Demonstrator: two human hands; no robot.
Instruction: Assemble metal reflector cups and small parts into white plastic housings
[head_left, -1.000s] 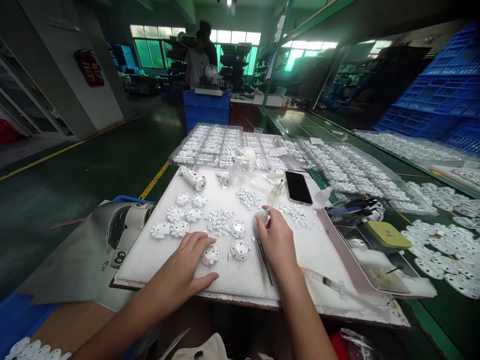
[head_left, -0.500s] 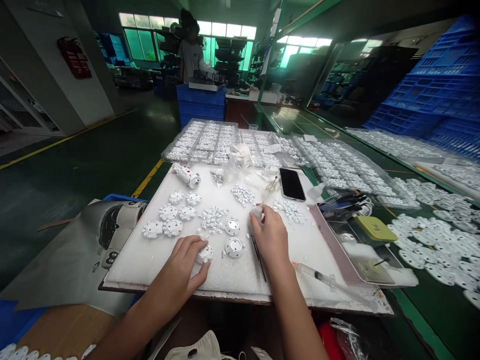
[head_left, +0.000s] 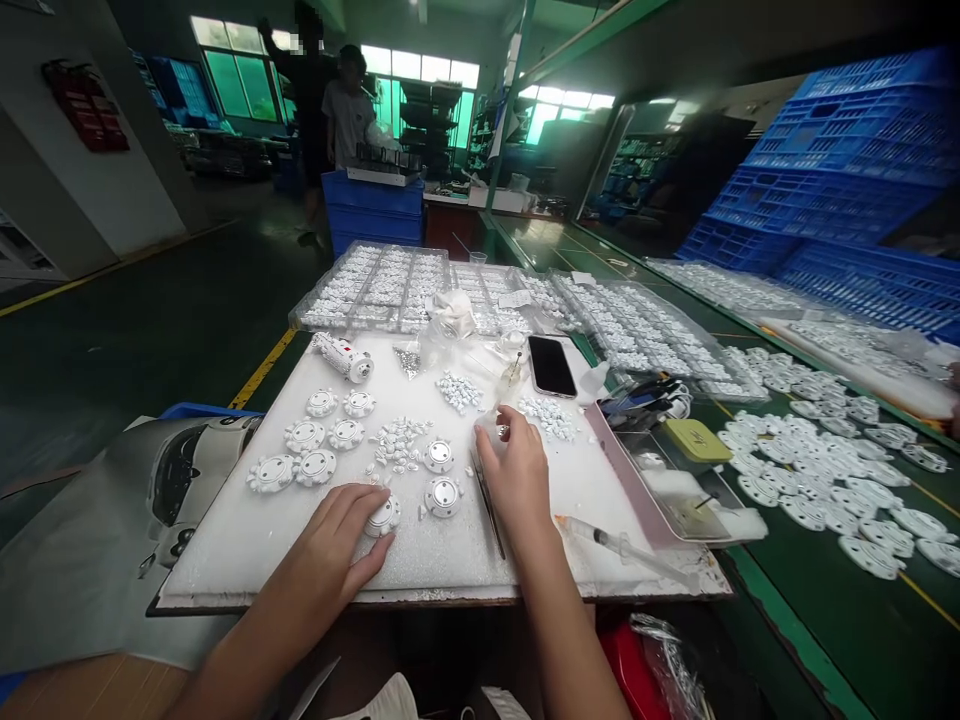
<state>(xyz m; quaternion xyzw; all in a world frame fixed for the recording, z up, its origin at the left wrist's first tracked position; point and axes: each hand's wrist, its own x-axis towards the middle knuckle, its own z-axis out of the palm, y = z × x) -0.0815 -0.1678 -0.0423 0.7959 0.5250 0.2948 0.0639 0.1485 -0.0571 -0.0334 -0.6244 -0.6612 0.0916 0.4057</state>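
My left hand (head_left: pixel 334 535) rests on the white foam board (head_left: pixel 435 555), fingers and thumb closed around the edge of a round white part (head_left: pixel 385 516) with small knobs on its rim. My right hand (head_left: pixel 519 470) is curled near the middle, its fingertips at something small and whitish that I cannot make out. Beside its palm are thin dark tweezers (head_left: pixel 491 518). Between the hands are two round white parts, one farther back (head_left: pixel 439 455) and one nearer (head_left: pixel 442 496). A pile of small white pieces (head_left: pixel 400 443) is just behind them.
More round parts (head_left: pixel 304 435) stand at left, near a white cylinder (head_left: pixel 343 357). A phone (head_left: pixel 552 366), a syringe (head_left: pixel 622 545) and a pink-sided tray (head_left: pixel 637 490) are on the right. Clear trays (head_left: pixel 390 285) line the back. Two people (head_left: pixel 349 110) stand beyond.
The view has turned a little right, so everything appears farther left. A second person in dark clothes has come into view at the back. Both hands keep nearly the same pose.
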